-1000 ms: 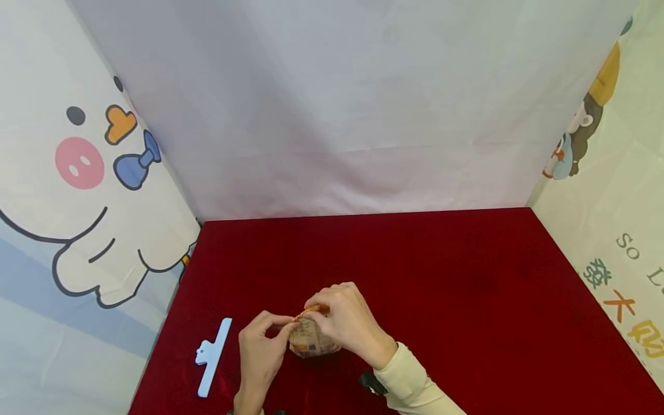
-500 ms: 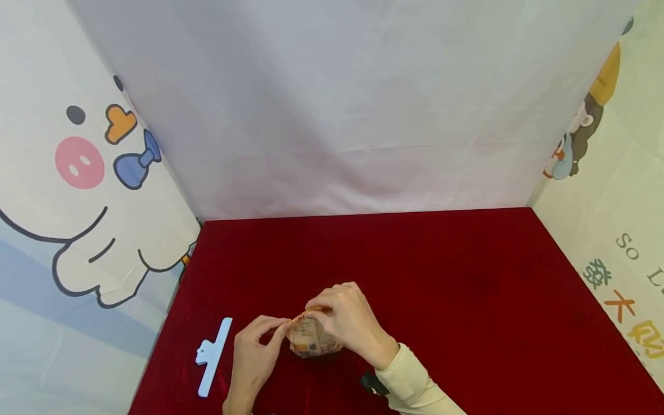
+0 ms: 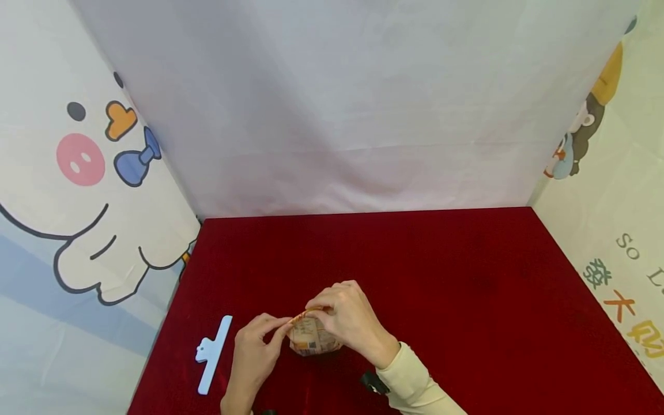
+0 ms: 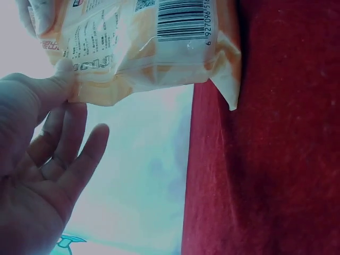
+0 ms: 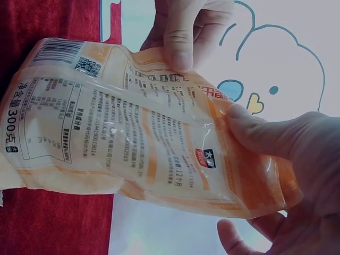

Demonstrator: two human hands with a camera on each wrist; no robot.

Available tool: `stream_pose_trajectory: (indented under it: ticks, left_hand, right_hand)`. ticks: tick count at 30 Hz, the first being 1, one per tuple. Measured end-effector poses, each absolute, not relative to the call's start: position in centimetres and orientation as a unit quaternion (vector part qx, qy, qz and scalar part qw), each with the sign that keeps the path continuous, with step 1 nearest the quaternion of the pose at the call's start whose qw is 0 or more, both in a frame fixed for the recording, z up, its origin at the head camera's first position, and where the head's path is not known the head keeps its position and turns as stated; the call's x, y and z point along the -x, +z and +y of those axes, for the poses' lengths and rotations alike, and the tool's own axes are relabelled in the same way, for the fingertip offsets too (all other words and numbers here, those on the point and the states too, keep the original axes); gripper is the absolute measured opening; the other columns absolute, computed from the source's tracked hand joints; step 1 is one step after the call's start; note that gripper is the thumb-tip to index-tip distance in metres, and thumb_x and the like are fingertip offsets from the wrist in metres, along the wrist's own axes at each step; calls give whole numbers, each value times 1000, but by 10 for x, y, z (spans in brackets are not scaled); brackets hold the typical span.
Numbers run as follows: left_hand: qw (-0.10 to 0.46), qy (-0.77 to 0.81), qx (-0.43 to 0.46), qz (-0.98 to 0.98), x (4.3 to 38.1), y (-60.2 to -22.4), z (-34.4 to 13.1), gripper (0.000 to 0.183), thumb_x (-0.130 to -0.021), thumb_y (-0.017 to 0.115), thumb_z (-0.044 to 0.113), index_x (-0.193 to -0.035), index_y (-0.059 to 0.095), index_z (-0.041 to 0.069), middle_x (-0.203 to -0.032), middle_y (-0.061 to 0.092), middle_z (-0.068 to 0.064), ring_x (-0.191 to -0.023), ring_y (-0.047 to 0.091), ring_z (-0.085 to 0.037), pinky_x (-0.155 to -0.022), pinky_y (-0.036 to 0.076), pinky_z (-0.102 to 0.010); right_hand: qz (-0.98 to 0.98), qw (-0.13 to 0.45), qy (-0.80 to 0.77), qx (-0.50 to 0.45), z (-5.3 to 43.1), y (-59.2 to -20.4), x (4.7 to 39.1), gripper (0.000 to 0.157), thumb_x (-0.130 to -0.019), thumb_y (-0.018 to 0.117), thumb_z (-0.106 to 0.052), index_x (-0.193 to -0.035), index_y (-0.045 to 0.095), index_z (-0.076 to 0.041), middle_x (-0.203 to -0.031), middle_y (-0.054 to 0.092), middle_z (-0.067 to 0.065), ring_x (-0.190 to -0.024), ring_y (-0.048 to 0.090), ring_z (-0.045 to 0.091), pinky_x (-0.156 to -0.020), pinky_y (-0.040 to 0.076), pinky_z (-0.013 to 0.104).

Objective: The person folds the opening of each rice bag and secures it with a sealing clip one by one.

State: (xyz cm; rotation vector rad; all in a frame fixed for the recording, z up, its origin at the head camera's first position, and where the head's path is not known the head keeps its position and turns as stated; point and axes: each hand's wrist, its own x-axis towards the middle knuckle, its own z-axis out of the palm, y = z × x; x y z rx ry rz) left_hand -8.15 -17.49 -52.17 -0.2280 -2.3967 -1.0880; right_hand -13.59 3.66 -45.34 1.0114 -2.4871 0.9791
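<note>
An orange and cream plastic food bag (image 5: 122, 122), printed with a barcode and small text, stands on the red cloth between both hands. In the head view the left hand (image 3: 255, 351) pinches the left end of the bag's top edge between thumb and fingers. The right hand (image 3: 347, 323) pinches the other end of that edge. The left wrist view shows the left thumb on the bag's corner (image 4: 98, 93), its other fingers spread below. To the left of the left hand lies a pale blue sealing clip (image 3: 211, 354), with a cloud-shaped tab on its side.
Red velvet cloth (image 3: 441, 288) covers the table. A white curtain (image 3: 363, 115) hangs along its back edge, and printed cartoon curtains (image 3: 78, 230) close off both sides. A small black device (image 3: 373, 383) sits at the right wrist.
The left hand has shifted slightly left and outward along the bag's top edge, which now shows more between the hands. The right hand and the clip stay in place.
</note>
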Motion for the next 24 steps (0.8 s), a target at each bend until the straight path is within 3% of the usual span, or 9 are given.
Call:
stream_pose_trajectory:
  ticks: [8, 15, 20, 24]
  left_hand:
    - [311, -313, 129, -888, 86, -522, -175, 22, -74, 94, 1, -91, 86, 12, -75, 71, 6, -67, 60, -4, -62, 42, -13]
    - [318, -305, 137, -887, 86, -521, -177, 26, -75, 95, 6, -97, 87, 16, -83, 76, 8, -76, 63, -6, -67, 46, -16]
    - [337, -326, 168, -867, 88, -520, -171, 30, -79, 91, 6, -107, 86, 13, -93, 78, 3, -87, 68, -13, -76, 53, -23]
    - [343, -347, 183, -854, 90, -520, -164, 29, -81, 88, 3, -109, 84, 10, -94, 78, -2, -85, 68, -18, -76, 52, -23]
  right_hand:
    - [-869, 160, 309, -351, 36, -452, 135, 10, -82, 92, -20, -91, 88, -19, -92, 83, -8, -83, 75, 8, -92, 56, 39]
    - [-871, 166, 298, -353, 37, -452, 135, 10, -82, 92, -20, -91, 88, -19, -92, 83, -9, -84, 75, 8, -92, 57, 40]
    - [-870, 161, 304, -354, 37, -451, 135, 10, -83, 92, -18, -92, 88, -18, -92, 83, -8, -83, 75, 8, -91, 56, 38]
    - [-867, 156, 310, -357, 37, -452, 135, 11, -83, 92, -17, -92, 88, -19, -93, 83, -9, -83, 75, 7, -90, 56, 37]
